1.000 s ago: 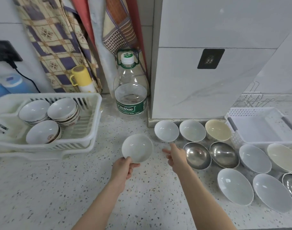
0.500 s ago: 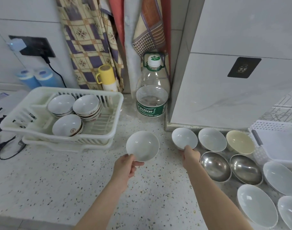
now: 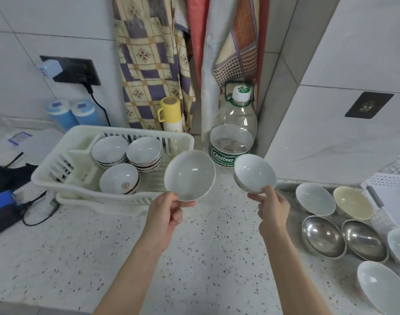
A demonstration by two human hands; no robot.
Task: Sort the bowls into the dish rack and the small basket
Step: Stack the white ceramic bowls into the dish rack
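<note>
My left hand [image 3: 164, 218] grips a white bowl [image 3: 189, 175] by its near rim, held above the counter beside the dish rack's right end. My right hand [image 3: 273, 210] holds a second, smaller white bowl [image 3: 254, 173] by its lower edge, lifted clear of the counter. The white dish rack [image 3: 64, 169] on the left holds stacked white bowls [image 3: 144, 153] in three piles. The small white basket [image 3: 390, 187] sits at the right edge, partly cut off.
Several bowls lie on the counter at right: a white one [image 3: 315, 198], a cream one [image 3: 352, 202], two steel ones [image 3: 323, 236], more white ones at the edge. A large water bottle [image 3: 234, 133] stands behind the held bowls. Cables and a dark object lie at far left.
My right hand has picked a white bowl off the counter and raised it. The left hand has carried its bowl toward the rack. The view has swung left.
</note>
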